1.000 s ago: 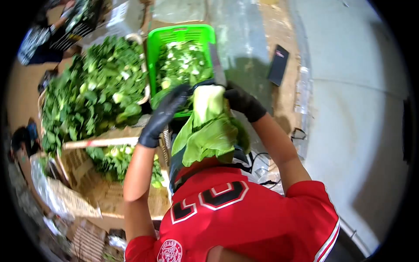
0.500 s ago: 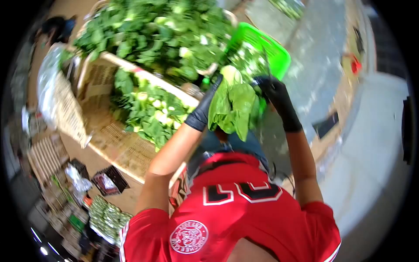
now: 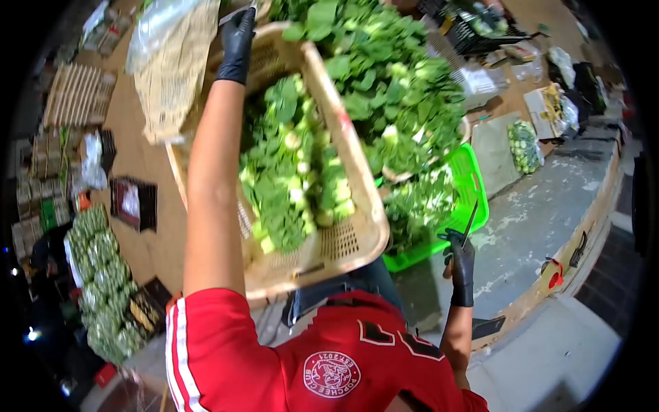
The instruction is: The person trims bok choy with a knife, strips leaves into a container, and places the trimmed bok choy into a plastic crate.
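Right grip (image 3: 460,264) is closed around the knife (image 3: 471,221), blade bare and angled over the right side of the basket (image 3: 473,180). Left grip (image 3: 237,49) is stretched out by the far left end of the crate (image 3: 371,199); cannot tell if it holds anything. Greens (image 3: 285,182) lie in the crate, under and right of the left forearm.

Risks: an inward swing of the knife could catch basket wall or left arm, since the blade is uncovered. Left arm at full reach is poor for control; it could snag the newspaper (image 3: 175,72) or bruise leaves if it sweeps back low.

In the way: crate's raised rim, left forearm hiding part of the crate, heap (image 3: 405,89) crowding its right side. Red item (image 3: 553,275) well right, bagged greens (image 3: 99,288) well left; both clear of the hands.
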Demonstrator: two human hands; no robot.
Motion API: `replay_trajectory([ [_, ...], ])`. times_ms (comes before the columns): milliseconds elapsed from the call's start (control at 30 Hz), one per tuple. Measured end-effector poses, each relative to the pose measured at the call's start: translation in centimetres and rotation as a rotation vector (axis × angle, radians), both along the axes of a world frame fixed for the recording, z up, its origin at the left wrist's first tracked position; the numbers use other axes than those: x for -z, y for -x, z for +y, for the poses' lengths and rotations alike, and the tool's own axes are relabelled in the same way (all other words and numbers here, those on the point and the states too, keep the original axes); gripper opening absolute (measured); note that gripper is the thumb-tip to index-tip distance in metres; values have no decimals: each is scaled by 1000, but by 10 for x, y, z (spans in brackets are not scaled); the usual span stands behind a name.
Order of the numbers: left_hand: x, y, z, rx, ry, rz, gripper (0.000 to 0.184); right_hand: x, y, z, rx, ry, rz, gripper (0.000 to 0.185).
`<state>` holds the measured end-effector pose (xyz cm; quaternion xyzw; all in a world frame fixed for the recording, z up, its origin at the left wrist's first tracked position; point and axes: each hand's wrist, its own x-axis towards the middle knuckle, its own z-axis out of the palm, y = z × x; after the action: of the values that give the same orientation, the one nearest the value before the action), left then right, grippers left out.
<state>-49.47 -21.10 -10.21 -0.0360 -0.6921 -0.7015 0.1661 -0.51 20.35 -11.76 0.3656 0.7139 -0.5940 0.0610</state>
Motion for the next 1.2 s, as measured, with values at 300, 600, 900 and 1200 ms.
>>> replay_trajectory([
  [300,268,-373,-177,544,1473,-874,24,32,14,-18,-6,136,-298,33],
  [600,280,-417,-154,684,1555,-928,58,24,12,-35,-70,120,-283,32],
  [900,38,-392,-54,460,1083,-357,86,-47,54,-126,-742,-14,179,45],
  [1200,-98,-385,158,899,600,34,100,-99,15,-82,-463,-79,630,76],
])
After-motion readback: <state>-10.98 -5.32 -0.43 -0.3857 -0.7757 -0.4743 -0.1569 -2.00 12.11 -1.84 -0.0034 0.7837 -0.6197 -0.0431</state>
